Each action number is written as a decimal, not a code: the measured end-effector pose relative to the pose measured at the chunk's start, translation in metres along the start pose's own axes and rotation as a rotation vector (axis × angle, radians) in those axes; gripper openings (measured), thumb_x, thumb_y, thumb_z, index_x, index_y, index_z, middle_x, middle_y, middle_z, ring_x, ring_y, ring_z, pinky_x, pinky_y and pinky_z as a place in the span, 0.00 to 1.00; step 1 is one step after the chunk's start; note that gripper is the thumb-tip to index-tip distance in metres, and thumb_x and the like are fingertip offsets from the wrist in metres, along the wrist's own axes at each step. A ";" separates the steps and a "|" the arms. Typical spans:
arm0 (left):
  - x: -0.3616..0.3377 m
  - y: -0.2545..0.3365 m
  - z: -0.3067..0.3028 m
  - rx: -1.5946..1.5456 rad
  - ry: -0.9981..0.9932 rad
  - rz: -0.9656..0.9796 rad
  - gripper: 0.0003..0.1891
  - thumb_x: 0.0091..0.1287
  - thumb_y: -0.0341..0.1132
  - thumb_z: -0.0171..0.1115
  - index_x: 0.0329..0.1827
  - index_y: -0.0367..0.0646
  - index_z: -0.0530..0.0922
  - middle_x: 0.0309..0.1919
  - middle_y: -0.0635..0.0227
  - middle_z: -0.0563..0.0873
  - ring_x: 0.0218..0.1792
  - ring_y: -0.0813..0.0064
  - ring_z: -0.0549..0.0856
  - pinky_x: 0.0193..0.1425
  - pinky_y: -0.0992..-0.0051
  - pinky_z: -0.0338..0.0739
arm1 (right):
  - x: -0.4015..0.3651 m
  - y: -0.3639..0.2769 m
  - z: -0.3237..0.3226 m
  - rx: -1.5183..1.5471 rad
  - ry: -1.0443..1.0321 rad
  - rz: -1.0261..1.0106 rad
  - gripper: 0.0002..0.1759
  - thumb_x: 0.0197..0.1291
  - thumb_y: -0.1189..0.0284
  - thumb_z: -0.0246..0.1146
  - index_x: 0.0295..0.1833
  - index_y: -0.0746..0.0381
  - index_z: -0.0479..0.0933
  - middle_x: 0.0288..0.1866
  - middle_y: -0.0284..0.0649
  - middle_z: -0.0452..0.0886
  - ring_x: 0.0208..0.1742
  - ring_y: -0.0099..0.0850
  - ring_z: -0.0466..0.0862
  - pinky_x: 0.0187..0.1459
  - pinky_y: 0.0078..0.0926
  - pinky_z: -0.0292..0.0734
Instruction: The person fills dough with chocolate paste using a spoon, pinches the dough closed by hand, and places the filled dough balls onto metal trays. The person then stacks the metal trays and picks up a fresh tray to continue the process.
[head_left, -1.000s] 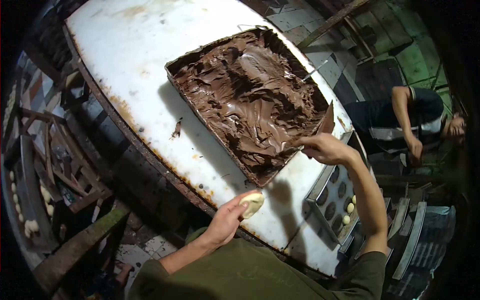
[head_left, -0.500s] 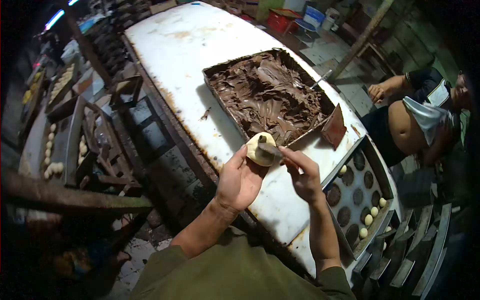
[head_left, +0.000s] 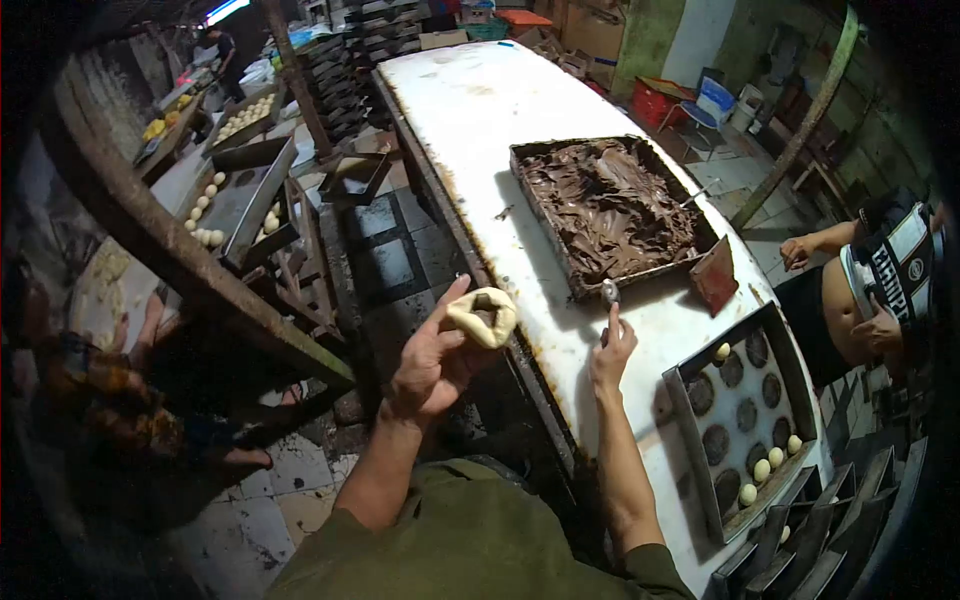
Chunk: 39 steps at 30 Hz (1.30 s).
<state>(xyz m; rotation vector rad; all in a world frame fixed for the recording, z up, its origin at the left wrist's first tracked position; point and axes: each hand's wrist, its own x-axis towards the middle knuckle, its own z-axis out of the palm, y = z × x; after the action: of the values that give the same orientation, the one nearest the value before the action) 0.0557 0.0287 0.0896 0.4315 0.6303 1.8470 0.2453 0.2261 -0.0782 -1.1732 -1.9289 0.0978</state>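
Observation:
My left hand [head_left: 430, 365] holds a pale piece of dough [head_left: 483, 318] off the table's left edge. Its rim is gathered up around an opening at the top, with some darker stuff inside. My right hand [head_left: 612, 355] is closed on a small metal spoon [head_left: 610, 293], whose end is at the near edge of a square metal tray [head_left: 548, 240]. Thick brown chocolate-like paste [head_left: 600, 205] fills that tray, and another utensil's handle [head_left: 700, 192] sticks out of its right side. A reddish-brown flat piece [head_left: 713, 275] leans at the tray's near right corner.
A tray [head_left: 690, 455] with dark round patches and several dough balls [head_left: 762, 470] lies on the white table [head_left: 470, 100]. Stacked trays [head_left: 850, 520] stand at lower right. A wooden pole [head_left: 200, 260] slants at left. A person [head_left: 850, 290] stands at right; others are at left.
The dough has moved left, away from the table, and its edges are now drawn up. My right hand has taken the spoon out of the dough and over to the paste tray. My view has turned left.

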 end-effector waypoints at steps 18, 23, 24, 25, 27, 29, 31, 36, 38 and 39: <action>-0.098 -0.018 -0.121 -0.087 0.208 -0.623 0.15 0.65 0.27 0.42 0.55 0.40 0.64 0.38 0.64 0.75 0.34 0.74 0.77 0.31 0.75 0.77 | -0.149 -0.254 -0.106 0.192 -0.356 -0.338 0.18 0.49 0.71 0.67 0.47 0.62 0.76 0.45 0.41 0.74 0.48 0.36 0.70 0.46 0.32 0.70; -0.121 -0.032 -0.077 -0.090 -0.040 -0.713 0.17 0.70 0.30 0.43 0.61 0.35 0.64 0.48 0.60 0.76 0.46 0.74 0.77 0.51 0.77 0.72 | -0.152 -0.225 -0.159 0.141 -0.378 -0.245 0.14 0.51 0.74 0.65 0.45 0.61 0.75 0.36 0.40 0.79 0.32 0.36 0.78 0.33 0.26 0.76; -0.125 -0.038 -0.068 -0.077 -0.067 -0.742 0.17 0.70 0.30 0.43 0.61 0.35 0.64 0.48 0.60 0.76 0.46 0.74 0.77 0.51 0.77 0.72 | -0.146 -0.222 -0.175 0.121 -0.354 -0.220 0.14 0.51 0.74 0.65 0.45 0.61 0.75 0.36 0.40 0.79 0.32 0.36 0.78 0.33 0.26 0.76; -0.129 -0.044 -0.059 0.158 -0.209 -0.678 0.16 0.70 0.31 0.46 0.58 0.35 0.67 0.47 0.62 0.76 0.46 0.76 0.77 0.51 0.77 0.72 | -0.139 -0.217 -0.191 0.313 -0.442 -0.067 0.13 0.51 0.75 0.64 0.44 0.63 0.75 0.37 0.42 0.79 0.33 0.36 0.80 0.34 0.27 0.76; -0.135 -0.070 -0.051 0.293 -0.367 -0.658 0.15 0.69 0.34 0.52 0.56 0.38 0.69 0.45 0.68 0.78 0.45 0.78 0.78 0.47 0.78 0.75 | -0.138 -0.194 -0.217 0.497 -0.640 0.309 0.09 0.56 0.75 0.60 0.42 0.66 0.75 0.39 0.45 0.81 0.35 0.33 0.82 0.36 0.26 0.75; -0.140 -0.103 -0.041 0.256 -0.392 -0.720 0.15 0.69 0.34 0.52 0.56 0.39 0.69 0.44 0.68 0.78 0.44 0.79 0.78 0.45 0.79 0.75 | -0.160 -0.165 -0.233 0.599 -0.514 0.540 0.08 0.57 0.74 0.60 0.41 0.66 0.76 0.37 0.44 0.80 0.35 0.30 0.81 0.37 0.25 0.75; -0.147 -0.145 -0.018 0.227 -0.328 -0.758 0.14 0.68 0.34 0.53 0.55 0.43 0.70 0.41 0.69 0.78 0.37 0.81 0.79 0.39 0.82 0.76 | -0.205 -0.136 -0.245 0.709 -0.255 0.453 0.12 0.56 0.72 0.63 0.43 0.67 0.74 0.44 0.44 0.74 0.44 0.32 0.78 0.43 0.26 0.75; -0.197 -0.257 0.048 0.368 -0.589 -1.101 0.12 0.66 0.33 0.57 0.51 0.42 0.73 0.35 0.74 0.78 0.33 0.85 0.77 0.36 0.85 0.73 | -0.281 -0.071 -0.343 0.107 -0.021 0.347 0.08 0.53 0.76 0.64 0.39 0.63 0.76 0.38 0.40 0.74 0.42 0.36 0.76 0.41 0.30 0.74; -0.210 -0.288 0.099 0.728 -0.863 -0.977 0.13 0.65 0.32 0.58 0.52 0.41 0.74 0.38 0.71 0.79 0.40 0.81 0.79 0.39 0.82 0.76 | -0.303 -0.038 -0.385 0.274 0.029 0.723 0.05 0.55 0.79 0.61 0.39 0.64 0.73 0.36 0.38 0.75 0.38 0.30 0.77 0.39 0.27 0.75; -0.219 -0.319 0.106 0.677 -0.999 -0.830 0.13 0.64 0.31 0.59 0.52 0.41 0.75 0.43 0.68 0.78 0.44 0.76 0.80 0.46 0.78 0.76 | -0.320 -0.009 -0.390 0.471 0.235 0.816 0.05 0.57 0.80 0.59 0.39 0.65 0.72 0.35 0.37 0.75 0.37 0.27 0.77 0.39 0.25 0.75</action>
<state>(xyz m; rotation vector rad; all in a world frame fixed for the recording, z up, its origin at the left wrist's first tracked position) 0.4302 -0.0656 -0.0192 1.2100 0.5647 0.4534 0.5724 -0.1543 -0.0261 -1.4786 -1.0425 0.7642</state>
